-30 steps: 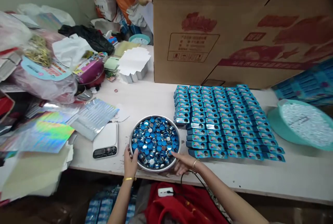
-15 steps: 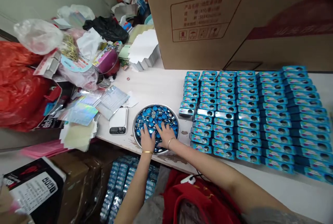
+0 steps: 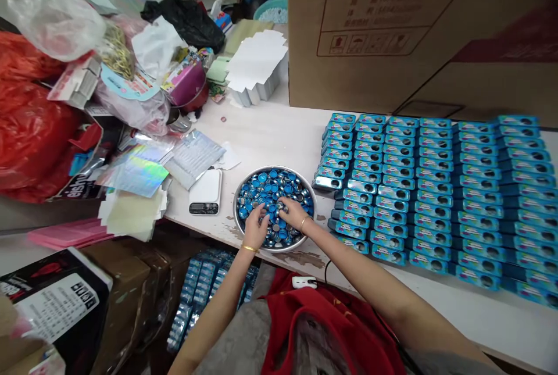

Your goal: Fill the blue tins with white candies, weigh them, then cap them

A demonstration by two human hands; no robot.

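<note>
A round metal bowl [image 3: 238, 225] near the table's front edge is filled with small round blue and silver caps [image 3: 268, 180]. Both my hands reach into it from the front. My left hand [image 3: 256, 227], with a gold bangle at the wrist, rests on the caps at the near left, thumb and fingers apart and slightly bent. To its right, my right hand [image 3: 293, 213] has its fingers curled down among the caps near the bowl's middle. Whatever lies between those fingertips is hidden.
Left of the bowl lies a small white scale [image 3: 206, 190]. Rows of blue printed boxes [image 3: 394, 212] stand to the right, before a large cardboard carton [image 3: 370, 81]. Bags and papers crowd the left, beside a stack of white card [image 3: 257, 61]. A red cloth [image 3: 279, 320] covers my lap.
My fingers, spread flat over the caps before, are now bent, the right ones curled in among them. The view has shifted, so the bowl and boxes appear further right.
</note>
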